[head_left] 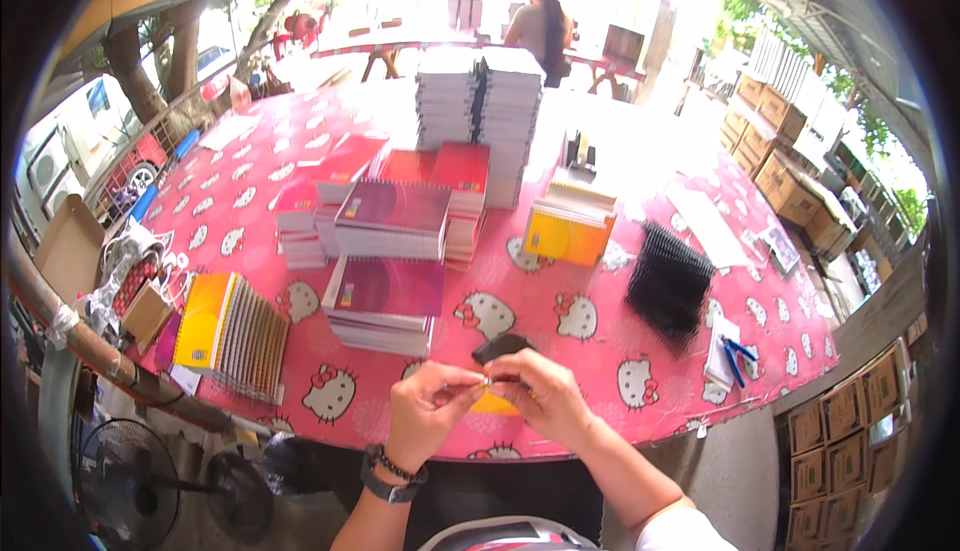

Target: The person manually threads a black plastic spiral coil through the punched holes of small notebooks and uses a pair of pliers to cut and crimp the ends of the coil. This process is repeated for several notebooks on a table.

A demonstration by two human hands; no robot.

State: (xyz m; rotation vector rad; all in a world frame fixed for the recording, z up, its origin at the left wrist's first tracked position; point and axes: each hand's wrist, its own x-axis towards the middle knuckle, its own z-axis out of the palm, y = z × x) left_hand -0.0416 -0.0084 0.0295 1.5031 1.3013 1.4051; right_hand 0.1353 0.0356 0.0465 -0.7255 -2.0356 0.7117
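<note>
My left hand [428,406] and my right hand [540,396] meet over the near edge of the pink cartoon-cat tablecloth [600,371]. Their fingertips pinch a small pale object [488,380] between them, too small to identify. A small yellow item [495,404] lies on the cloth under my hands. A dark flat object [502,347] rests just beyond my fingers. My left wrist wears a black watch and a bead bracelet [392,471].
Stacks of magenta spiral notebooks [385,301] sit ahead, tall white stacks [480,101] behind. A yellow notebook pile [568,231], black spiral bindings [668,286], blue-handled pliers [738,356], fanned notebooks [235,331] at left. Cardboard boxes [790,186] at right. A person [545,26] sits far back.
</note>
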